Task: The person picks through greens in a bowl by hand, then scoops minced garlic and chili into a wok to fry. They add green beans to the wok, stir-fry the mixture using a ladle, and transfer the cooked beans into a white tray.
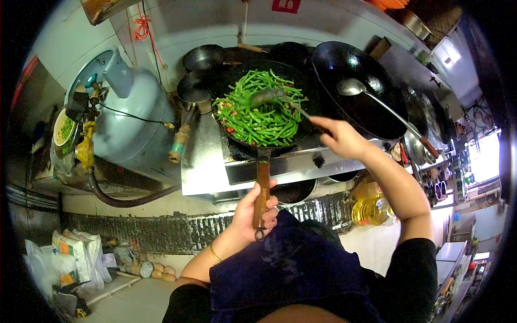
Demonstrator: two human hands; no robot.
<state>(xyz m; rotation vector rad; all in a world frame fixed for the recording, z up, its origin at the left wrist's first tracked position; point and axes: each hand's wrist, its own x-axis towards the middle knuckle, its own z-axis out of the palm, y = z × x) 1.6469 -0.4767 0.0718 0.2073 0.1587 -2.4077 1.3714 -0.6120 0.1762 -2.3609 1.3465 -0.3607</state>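
Note:
My left hand point(249, 216) is wrapped around the brown handle of a black frying pan point(299, 78), which sits on the stove. Cut green beans point(264, 129) fill the pan, mixed with red chilli pieces and small pale bits. In my right hand point(342, 139) is the handle of a spatula point(266, 97). Its head, blurred by motion, is in among the beans near the pan's middle. The fingers of my right hand are closed near the pan's right side.
Right of the pan rests a large black wok point(353, 59) with a metal ladle point(388, 109) across it. Smaller pans point(203, 57) stand behind and to the left. A gas cylinder point(134, 107) is at the left. Oil bottles point(371, 211) stand below the stove at right.

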